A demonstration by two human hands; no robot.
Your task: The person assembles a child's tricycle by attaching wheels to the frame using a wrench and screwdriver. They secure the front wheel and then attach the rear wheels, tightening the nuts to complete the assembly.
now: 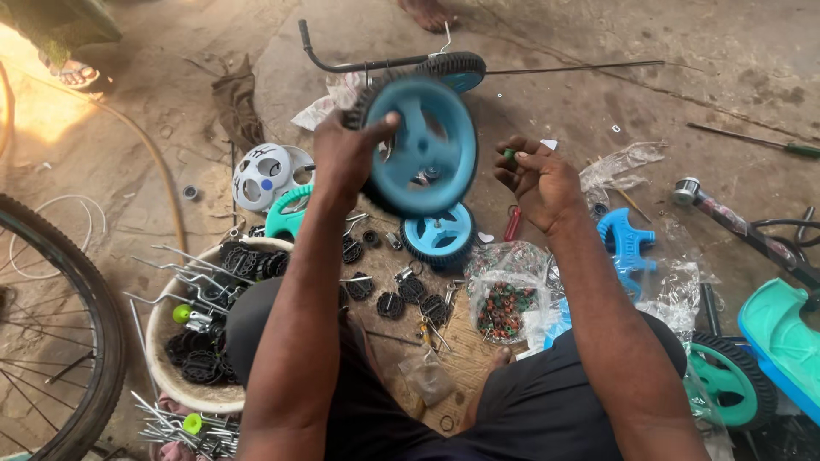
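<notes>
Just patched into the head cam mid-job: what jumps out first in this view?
The big blue plastic wheel with a black tyre, held up at centre by the left hand, dominates. Beside it the right hand pinches a small green part. Lower left, a round basket holds black caps and metal rods; a bag of coloured small parts lies on the ground.

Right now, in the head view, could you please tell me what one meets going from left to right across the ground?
Bicycle wheel → basket of black parts → left hand → blue wheel → right hand → bag of small rings → green-hubbed wheel → teal seat.
</notes>
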